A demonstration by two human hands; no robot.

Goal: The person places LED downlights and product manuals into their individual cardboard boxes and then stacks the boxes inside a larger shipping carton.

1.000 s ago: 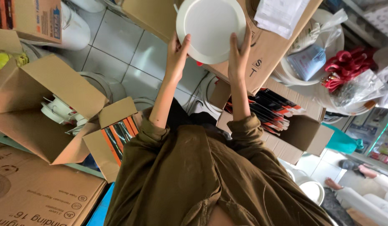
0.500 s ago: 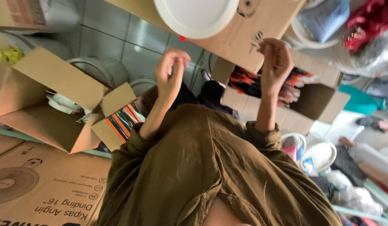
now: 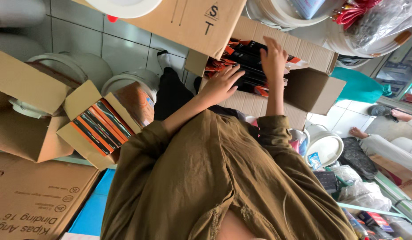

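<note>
Both my arms, in olive sleeves, reach forward into an open cardboard box (image 3: pixel 319 89) filled with flat black and orange packs (image 3: pixel 243 55). My left hand (image 3: pixel 221 84) lies with spread fingers at the near edge of the packs. Farther in, my right hand (image 3: pixel 273 55) rests its fingertips on top of the packs. Neither hand has closed on anything. A white round disc (image 3: pixel 123 5) lies on a closed brown carton (image 3: pixel 188 22) just beyond the box, partly cut off by the top edge.
A small open carton (image 3: pixel 81 104) of orange and black packs sits by my left knee, next to a bigger open carton (image 3: pixel 23 133). White buckets (image 3: pixel 323 146) stand around. Another person's foot (image 3: pixel 359 132) shows at the right. A flat printed carton (image 3: pixel 32 200) lies near left.
My hands have let go of the white disc, which now lies on the brown carton. Both hands have come down into the open box of packs.
</note>
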